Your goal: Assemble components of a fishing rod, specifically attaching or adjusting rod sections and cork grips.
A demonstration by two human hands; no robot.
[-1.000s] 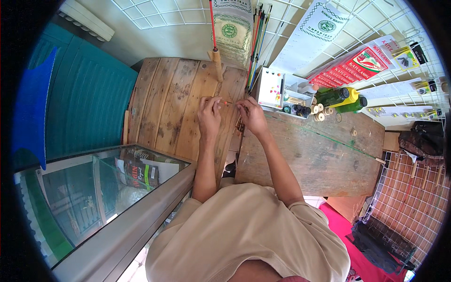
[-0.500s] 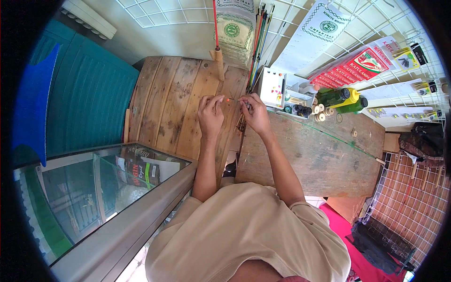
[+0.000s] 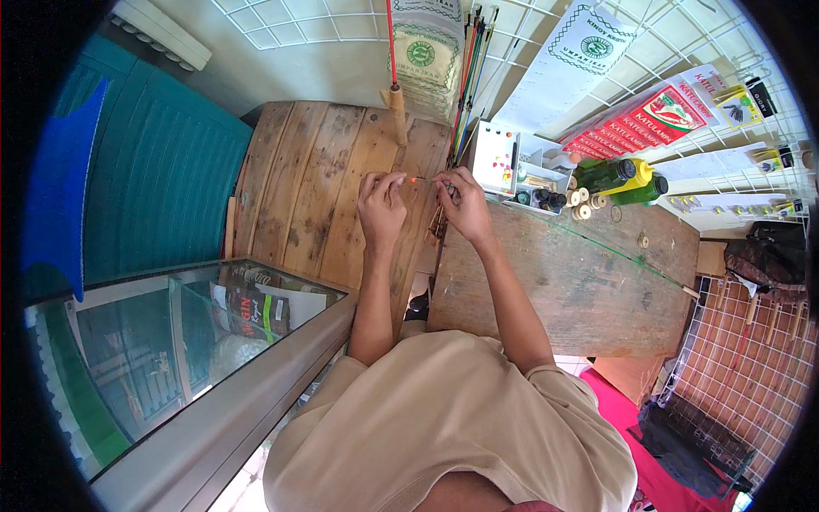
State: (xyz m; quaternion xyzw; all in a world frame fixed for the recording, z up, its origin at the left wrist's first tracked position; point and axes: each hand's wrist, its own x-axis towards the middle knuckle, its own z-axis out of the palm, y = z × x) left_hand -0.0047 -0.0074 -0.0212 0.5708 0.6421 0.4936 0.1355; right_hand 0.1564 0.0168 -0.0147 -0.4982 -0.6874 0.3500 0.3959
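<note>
Head view, looking down on a wooden workbench (image 3: 324, 183). Compared with the view a second ago, we see the two hands drawn a little apart and lifted slightly toward the far edge of the bench: earlier they work almost knuckle to knuckle, and now a short gap opens between them. Across that gap runs a thin line (image 3: 429, 178) bearing a small orange bead (image 3: 414, 179), probably a float stop or bead, though the piece is too small for us to be sure. We read the widened gap as the line being pulled taut between the hands, so the fine work on the bead appears to be in its tightening stage.

The left hand (image 3: 381, 207) has thumb and forefinger pinched together just left of the bead, nearly touching it; the remaining fingers curl loosely. The right hand (image 3: 465, 203) pinches the other end of the line, its fingers bunched over something dark that we cannot identify. The bead thus hangs between the two sets of fingertips, closer to the left, above the bench and clear of its surface.

Beside the right hand stand a white parts box (image 3: 495, 158) and green bottles (image 3: 616, 177); a glass display case (image 3: 171, 341) lies at lower left.
</note>
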